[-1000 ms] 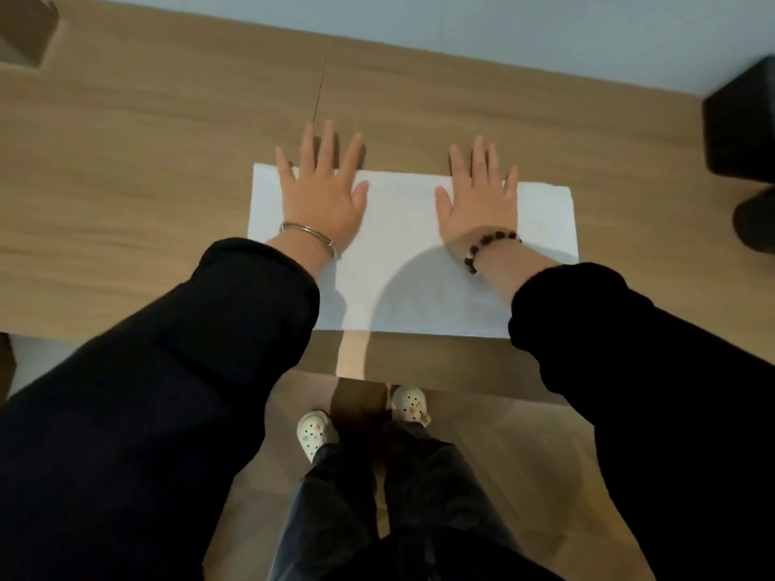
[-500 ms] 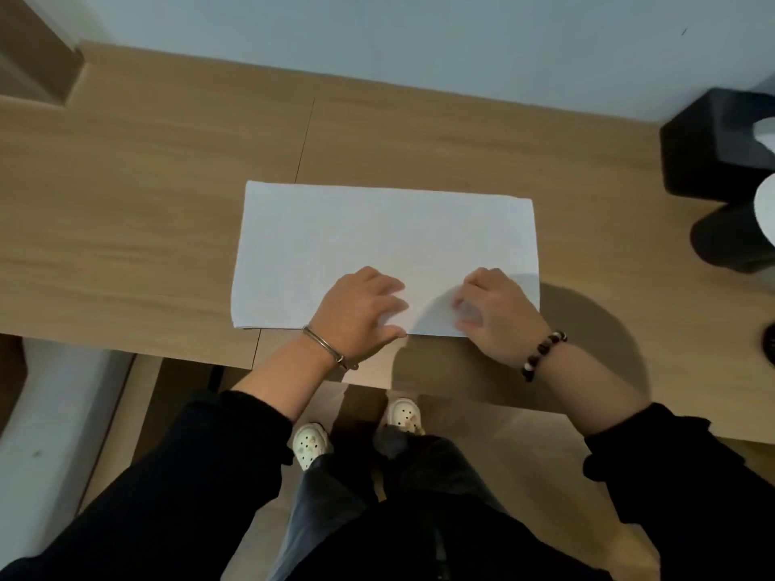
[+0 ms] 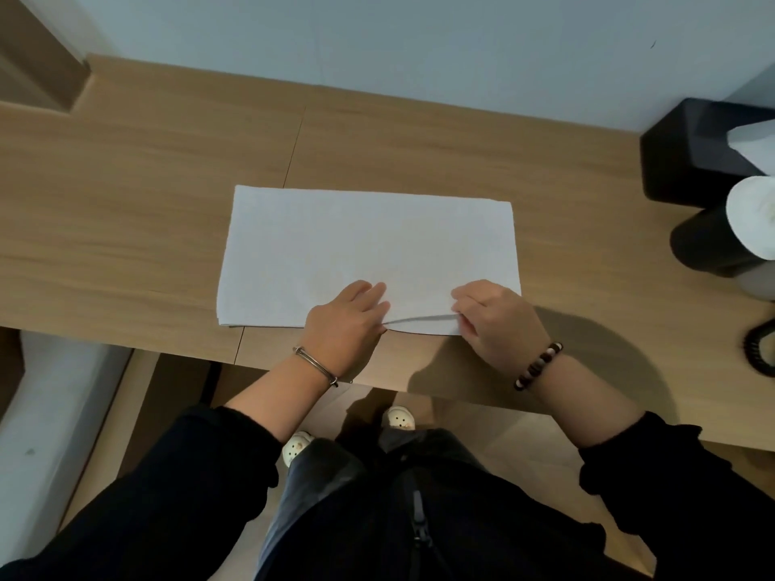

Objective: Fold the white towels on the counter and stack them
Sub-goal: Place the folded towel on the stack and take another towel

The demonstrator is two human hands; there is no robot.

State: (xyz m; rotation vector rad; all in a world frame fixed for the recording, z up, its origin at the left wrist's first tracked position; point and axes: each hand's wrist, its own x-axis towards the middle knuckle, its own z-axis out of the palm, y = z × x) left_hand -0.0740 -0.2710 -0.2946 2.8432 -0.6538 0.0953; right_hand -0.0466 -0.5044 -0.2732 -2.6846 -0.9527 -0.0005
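Head view: white towel [image 3: 369, 245] lies flat along the table's [image 3: 146, 182] front edge, near its middle. Step in hand: starting a fold. My left hand [image 3: 344, 320] and right hand [image 3: 495, 316] sit side by side at the towel's near edge, fingers curled. Each pinches the top layer, which lifts slightly between them. Next, by my judgement: carry that edge to the far edge, corners matched.

Pale grey-blue wall [image 3: 419, 44] far behind a light wooden counter [image 3: 126, 182], brown floor [image 3: 516, 434] near, white ledge [image 3: 54, 413] low at left
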